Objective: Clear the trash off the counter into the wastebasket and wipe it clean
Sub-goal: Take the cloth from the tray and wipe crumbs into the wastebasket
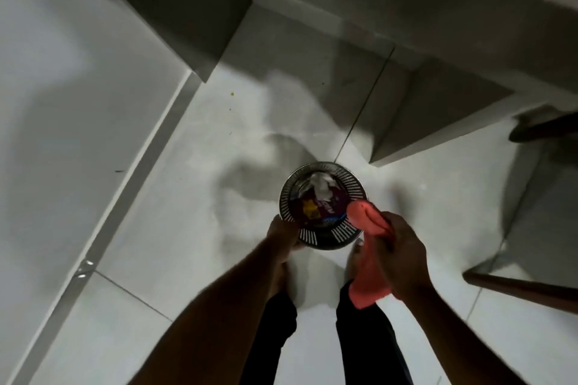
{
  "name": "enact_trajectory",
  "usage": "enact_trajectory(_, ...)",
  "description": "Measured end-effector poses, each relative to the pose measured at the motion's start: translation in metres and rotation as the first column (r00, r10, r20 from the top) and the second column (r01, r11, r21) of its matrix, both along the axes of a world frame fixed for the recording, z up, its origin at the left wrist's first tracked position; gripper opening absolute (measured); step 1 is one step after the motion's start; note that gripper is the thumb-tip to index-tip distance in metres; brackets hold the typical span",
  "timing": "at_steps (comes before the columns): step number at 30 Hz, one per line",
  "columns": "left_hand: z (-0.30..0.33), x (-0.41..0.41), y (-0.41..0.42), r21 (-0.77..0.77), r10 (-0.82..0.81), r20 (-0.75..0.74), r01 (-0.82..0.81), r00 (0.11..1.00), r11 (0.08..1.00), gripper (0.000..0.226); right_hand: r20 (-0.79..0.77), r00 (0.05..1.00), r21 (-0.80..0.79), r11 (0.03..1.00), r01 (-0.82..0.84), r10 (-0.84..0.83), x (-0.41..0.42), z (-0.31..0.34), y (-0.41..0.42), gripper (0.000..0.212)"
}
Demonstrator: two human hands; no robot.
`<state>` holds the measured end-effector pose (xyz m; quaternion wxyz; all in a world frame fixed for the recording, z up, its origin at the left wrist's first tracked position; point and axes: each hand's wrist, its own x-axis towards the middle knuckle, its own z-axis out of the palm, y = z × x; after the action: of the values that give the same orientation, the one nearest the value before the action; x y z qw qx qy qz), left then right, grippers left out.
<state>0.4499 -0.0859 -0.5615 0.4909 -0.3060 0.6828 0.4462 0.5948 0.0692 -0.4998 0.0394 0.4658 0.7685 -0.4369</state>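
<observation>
A round metal wastebasket [350, 184] with a slotted rim is seen from above, over the white tiled floor. Inside it lie a purple and yellow wrapper [316, 206] and crumpled white paper [322, 184]. My left hand [283, 234] grips the basket's near left rim. My right hand [403, 247] is closed on a pink cloth [369, 262], which hangs down from the fist beside the basket's right rim. The view is blurred by motion.
A grey counter edge [469, 3] runs across the top right, with its base [438, 122] below. A white wall with a skirting strip [131, 184] runs along the left. Dark wooden furniture legs [525, 284] stand at the right. My feet and dark trousers are below.
</observation>
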Motion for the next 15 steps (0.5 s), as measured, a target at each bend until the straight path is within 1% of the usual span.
enact_trajectory(1, 0.001, 0.001, 0.003, -0.019, -0.004, -0.023, 0.003, 1.000, 1.000, 0.016, -0.040, 0.999, -0.023, 1.000, 0.006, -0.007, 0.002, 0.011, 0.001, 0.040)
enact_trajectory(3, 0.021, 0.001, 0.008, -0.063, -0.067, -0.063, 0.063, 0.996, 0.996, 0.028, -0.074, 0.997, -0.029, 0.999, -0.027, 0.025, 0.007, 0.045, 0.001, 0.048)
enact_trajectory(5, 0.057, -0.001, 0.009, -0.081, -0.143, -0.104, 0.135, 0.984, 0.987, 0.035, -0.117, 0.993, -0.063, 0.998, -0.029, 0.021, 0.010, 0.089, -0.001, 0.053)
enact_trajectory(6, 0.072, 0.002, 0.006, -0.084, -0.150, -0.125, 0.141, 0.981, 0.986, 0.037, -0.130, 0.991, -0.091, 0.996, -0.024, 0.012, 0.013, 0.106, -0.004, 0.055)
enact_trajectory(8, 0.125, 0.001, 0.001, -0.050, -0.157, -0.162, 0.151, 0.974, 0.987, 0.038, -0.211, 0.977, -0.101, 0.995, 0.022, -0.043, 0.010, 0.158, -0.009, 0.049)
enact_trajectory(9, 0.157, 0.002, 0.000, -0.012, -0.151, -0.186, 0.151, 0.971, 0.988, 0.041, -0.252, 0.965, -0.092, 0.994, 0.051, -0.073, 0.010, 0.185, -0.013, 0.045)
enact_trajectory(11, 0.212, 0.005, -0.004, 0.063, -0.098, -0.194, 0.112, 0.976, 0.992, 0.043, -0.320, 0.942, -0.104, 0.992, 0.073, -0.103, 0.010, 0.233, -0.022, 0.047)
enact_trajectory(13, 0.279, -0.001, -0.009, 0.114, -0.056, -0.189, 0.078, 0.980, 0.990, 0.034, -0.400, 0.912, -0.090, 0.994, 0.064, -0.095, 0.006, 0.295, -0.026, 0.049)
enact_trajectory(15, 0.307, 0.000, -0.009, 0.106, -0.030, -0.146, 0.046, 0.989, 0.993, 0.027, -0.423, 0.901, -0.083, 0.994, 0.065, -0.094, 0.003, 0.322, -0.027, 0.048)
